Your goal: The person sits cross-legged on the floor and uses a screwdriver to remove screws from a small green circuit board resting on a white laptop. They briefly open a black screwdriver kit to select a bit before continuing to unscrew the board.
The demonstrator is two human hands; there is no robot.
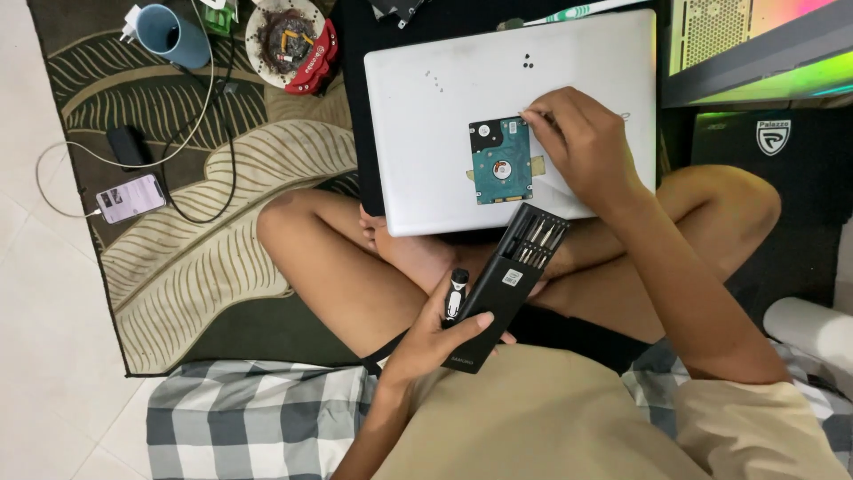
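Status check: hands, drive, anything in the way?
Left hand grips black bit case. Right hand fingertips on hard drive atop laptop. Nothing blocking.

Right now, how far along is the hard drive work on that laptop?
Done: the bare hard drive already lies circuit side up on the closed white laptop, which rests on the person's legs. In hand: the right hand fingers the drive's top right corner, while the left hand holds an open black bit case with a driver handle. Left: no bit is out, and no screws are visible.
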